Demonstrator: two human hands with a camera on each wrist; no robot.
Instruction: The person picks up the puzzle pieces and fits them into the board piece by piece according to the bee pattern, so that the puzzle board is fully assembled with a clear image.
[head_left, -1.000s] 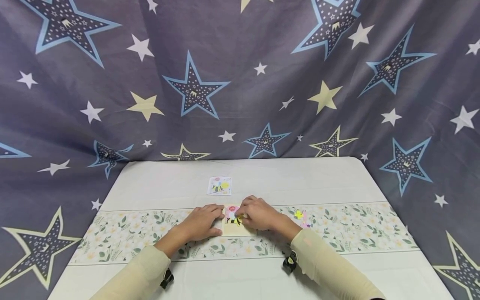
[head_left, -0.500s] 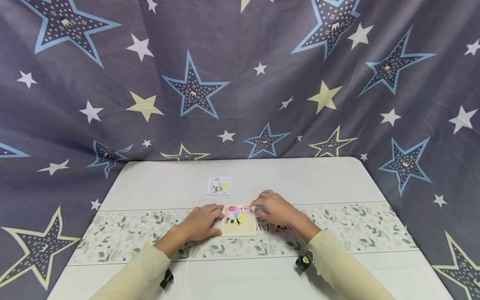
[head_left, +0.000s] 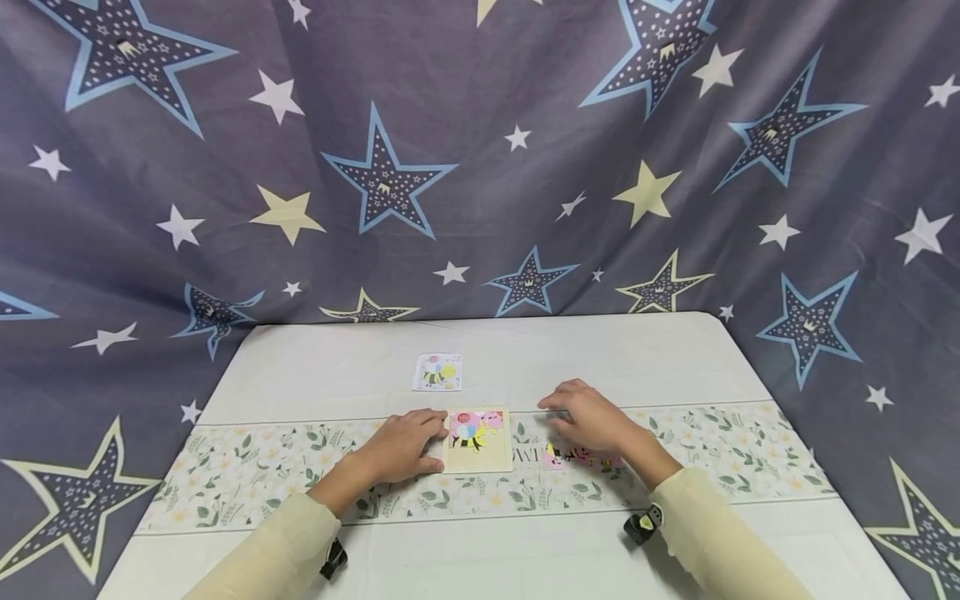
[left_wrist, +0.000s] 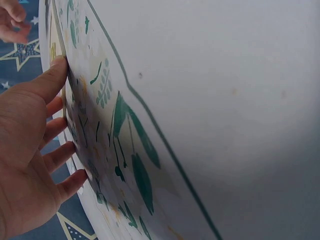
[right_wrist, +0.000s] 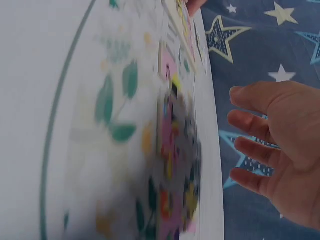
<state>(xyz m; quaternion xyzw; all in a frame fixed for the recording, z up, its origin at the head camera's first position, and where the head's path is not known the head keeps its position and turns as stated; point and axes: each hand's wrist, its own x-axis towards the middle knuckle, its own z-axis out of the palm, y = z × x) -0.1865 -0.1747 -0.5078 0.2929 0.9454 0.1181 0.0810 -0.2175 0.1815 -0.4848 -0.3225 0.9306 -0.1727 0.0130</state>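
A square wooden puzzle board (head_left: pixel 480 462) lies on the floral strip, its upper half filled with pink pieces showing a bee (head_left: pixel 467 437) and its lower part bare wood. My left hand (head_left: pixel 401 444) rests at the board's left edge, thumb by the lower corner and fingers farther up. In the left wrist view, the thumb and fingertips touch along that edge. My right hand (head_left: pixel 592 417) hovers right of the board with nothing in it, its fingers (right_wrist: pixel 252 150) loosely spread. Below it lie several loose pink puzzle pieces (head_left: pixel 553 456), partly hidden by the hand and wrist.
A printed card (head_left: pixel 438 372) with the bee picture lies behind the board on the white tablecloth (head_left: pixel 600 354). A star-patterned curtain (head_left: pixel 480 167) hangs behind and beside the table.
My right hand has left the board's upper right corner and moved right, over the loose pieces. More of the board and those pieces now shows. The left hand has stayed put.
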